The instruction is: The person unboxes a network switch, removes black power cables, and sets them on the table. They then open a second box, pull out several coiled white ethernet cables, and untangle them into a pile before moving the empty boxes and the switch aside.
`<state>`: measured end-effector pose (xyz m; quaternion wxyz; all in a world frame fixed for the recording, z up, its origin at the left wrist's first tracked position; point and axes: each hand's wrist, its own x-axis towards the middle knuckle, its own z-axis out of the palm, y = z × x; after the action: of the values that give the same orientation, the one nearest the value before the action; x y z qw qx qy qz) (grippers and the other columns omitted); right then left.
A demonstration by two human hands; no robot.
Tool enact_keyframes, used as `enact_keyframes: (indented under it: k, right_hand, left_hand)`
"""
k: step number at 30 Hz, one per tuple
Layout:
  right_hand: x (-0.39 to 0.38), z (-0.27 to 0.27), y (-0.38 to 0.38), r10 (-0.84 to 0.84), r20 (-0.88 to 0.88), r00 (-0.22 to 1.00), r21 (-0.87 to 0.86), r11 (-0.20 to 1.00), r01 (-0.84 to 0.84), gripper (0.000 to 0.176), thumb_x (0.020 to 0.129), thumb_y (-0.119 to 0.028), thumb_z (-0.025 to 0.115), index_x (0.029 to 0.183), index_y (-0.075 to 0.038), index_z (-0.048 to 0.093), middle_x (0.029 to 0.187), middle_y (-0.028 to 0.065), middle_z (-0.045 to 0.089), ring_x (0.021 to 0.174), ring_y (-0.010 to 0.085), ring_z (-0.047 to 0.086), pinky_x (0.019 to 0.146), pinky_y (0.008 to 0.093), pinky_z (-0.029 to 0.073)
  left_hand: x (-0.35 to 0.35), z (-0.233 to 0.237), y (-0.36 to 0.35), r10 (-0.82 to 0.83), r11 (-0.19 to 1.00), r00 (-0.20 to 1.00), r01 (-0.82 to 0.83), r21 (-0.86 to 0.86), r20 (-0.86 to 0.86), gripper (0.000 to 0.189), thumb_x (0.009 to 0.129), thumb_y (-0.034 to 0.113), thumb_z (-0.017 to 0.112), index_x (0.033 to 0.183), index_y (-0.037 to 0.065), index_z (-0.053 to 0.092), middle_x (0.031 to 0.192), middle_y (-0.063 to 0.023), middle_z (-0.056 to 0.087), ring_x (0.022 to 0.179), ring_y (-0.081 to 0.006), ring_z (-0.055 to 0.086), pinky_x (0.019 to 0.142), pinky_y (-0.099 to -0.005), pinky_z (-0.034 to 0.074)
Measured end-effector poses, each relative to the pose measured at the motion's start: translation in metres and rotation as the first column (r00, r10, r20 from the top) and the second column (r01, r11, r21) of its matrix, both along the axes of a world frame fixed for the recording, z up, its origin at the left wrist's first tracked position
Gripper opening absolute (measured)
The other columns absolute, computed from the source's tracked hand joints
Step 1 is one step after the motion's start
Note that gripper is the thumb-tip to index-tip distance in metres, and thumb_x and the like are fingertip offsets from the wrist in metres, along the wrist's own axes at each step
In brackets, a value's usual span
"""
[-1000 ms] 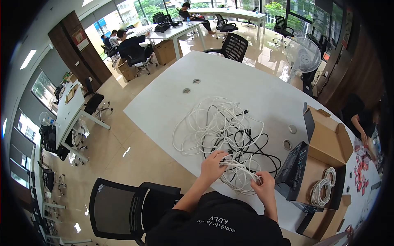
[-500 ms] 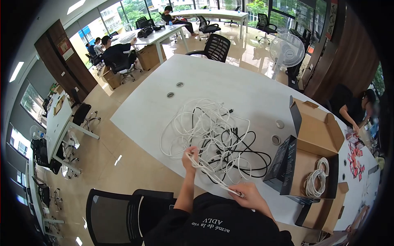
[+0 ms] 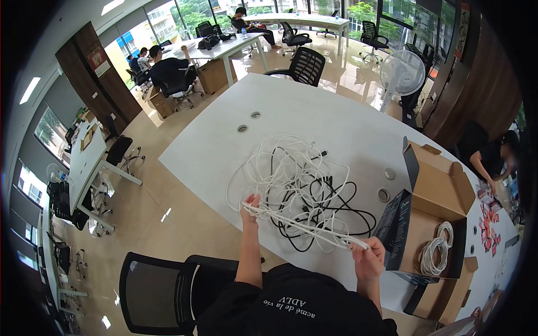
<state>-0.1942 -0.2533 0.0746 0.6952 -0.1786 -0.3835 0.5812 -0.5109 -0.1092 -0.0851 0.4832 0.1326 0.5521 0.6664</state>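
Several strands of white cable (image 3: 305, 226) stretch between my two hands, over the near edge of the table. My left hand (image 3: 250, 211) is closed around one end of the strands. The other end is pinched in the fingers of my right hand (image 3: 369, 259), near the open box. Beyond the strands lies a loose tangle of white cables (image 3: 283, 162) on the tabletop. Black cables (image 3: 350, 209) with plugs are mixed into it on the near right side.
An open cardboard box (image 3: 426, 196) at the right holds a coiled white cable (image 3: 436, 249). A person (image 3: 493, 159) handles small red packets (image 3: 488, 229) at far right. A fan (image 3: 402, 74) stands past the white table (image 3: 207, 140). A black chair (image 3: 154, 294) is at lower left.
My right hand has moved right and slightly up, and my left hand a little left. The cable strands between them are now spread wider and pulled straighter. The view has shifted slightly.
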Motion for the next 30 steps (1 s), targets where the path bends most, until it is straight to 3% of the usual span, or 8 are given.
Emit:
enact_keyframes:
  k: [4,5,8,12,16,19,25,30]
  right_hand:
    - [0.015,-0.01,-0.002,-0.131,-0.11,0.985,-0.049,0.991,0.126,0.021,0.082,-0.019,0.06,0.08,0.0,0.051,0.071,0.0119,0.058,0.062,0.0181,0.053,0.061,0.029,0.042]
    - [0.019,-0.009,-0.002,-0.156,-0.116,0.981,-0.046,0.987,0.152,0.021,0.082,-0.019,0.06,0.08,0.0,0.051,0.072,0.0118,0.058,0.062,0.0183,0.053,0.061,0.0292,0.042]
    - [0.028,0.0,-0.007,-0.295,-0.091,0.951,-0.045,0.955,0.292,0.021,0.082,-0.019,0.06,0.079,0.0,0.051,0.066,0.01,0.056,0.059,0.0169,0.05,0.057,0.0279,0.039]
    - [0.064,0.009,-0.013,-0.438,0.119,0.891,0.277,0.877,0.394,0.02,0.083,-0.019,0.06,0.08,-0.002,0.049,0.051,0.0056,0.047,0.047,0.0107,0.038,0.049,0.0242,0.026]
    - [0.086,0.019,-0.027,-0.637,0.112,0.763,0.254,0.76,0.598,0.021,0.085,-0.019,0.058,0.079,-0.005,0.044,0.045,0.0022,0.041,0.039,0.0084,0.03,0.045,0.0241,0.025]
    - [0.106,0.027,-0.034,-0.721,0.136,0.679,0.368,0.673,0.641,0.02,0.086,-0.019,0.056,0.081,-0.004,0.044,0.044,0.0019,0.04,0.038,0.0082,0.03,0.045,0.0246,0.024]
    - [0.112,0.048,-0.038,-0.831,0.278,0.482,0.566,0.547,0.617,0.012,0.091,-0.011,0.043,0.083,-0.002,0.045,0.048,-0.0012,0.034,0.046,0.0062,0.024,0.048,0.0237,0.02]
    - [0.122,0.04,-0.037,-0.851,0.307,0.427,0.544,0.525,0.655,0.013,0.09,-0.008,0.042,0.085,0.001,0.05,0.053,-0.0005,0.034,0.049,0.0055,0.025,0.049,0.0227,0.021]
  left_hand:
    - [0.01,-0.007,0.01,-0.011,1.0,0.805,0.021,-0.009,0.593,0.043,0.07,0.026,0.076,0.102,0.006,0.055,0.078,-0.001,0.056,0.067,-0.0098,0.054,0.058,-0.0226,0.046]
    - [0.012,-0.012,0.014,-0.073,0.997,0.8,0.068,0.03,0.595,0.041,0.071,0.026,0.075,0.102,0.008,0.055,0.078,-0.0008,0.056,0.069,-0.01,0.055,0.057,-0.0231,0.046]
    - [0.012,-0.016,0.014,-0.186,0.981,0.819,0.125,0.147,0.543,0.041,0.073,0.023,0.073,0.106,0.011,0.051,0.087,-0.0026,0.054,0.076,-0.0127,0.056,0.06,-0.0258,0.048]
    - [-0.004,-0.023,0.015,-0.163,0.961,0.914,0.061,0.27,0.371,0.069,0.072,0.007,0.07,0.129,0.01,0.032,0.122,-0.011,0.039,0.096,-0.0237,0.057,0.078,-0.033,0.049]
    - [-0.003,0.002,-0.003,-0.128,0.966,0.902,0.207,0.153,-0.413,0.06,0.07,0.005,0.071,0.123,0.007,0.042,0.115,-0.0094,0.048,0.09,-0.0204,0.058,0.075,-0.03,0.048]
    - [-0.016,0.029,-0.016,-0.519,0.811,0.779,0.579,0.083,-0.353,0.042,0.073,0.005,0.068,0.112,0.004,0.052,0.11,-0.0111,0.053,0.088,-0.0181,0.056,0.072,-0.0292,0.047]
    - [-0.053,0.023,-0.011,-0.362,0.713,0.916,0.393,0.581,-0.175,0.012,0.078,0.005,0.063,0.09,0.005,0.062,0.097,-0.0082,0.058,0.082,-0.0167,0.058,0.064,-0.0259,0.046]
    - [-0.052,0.048,-0.016,-0.337,0.767,0.941,0.294,0.57,-0.033,0.019,0.08,0.001,0.058,0.098,0.006,0.061,0.108,-0.0119,0.055,0.09,-0.0191,0.056,0.065,-0.0238,0.048]
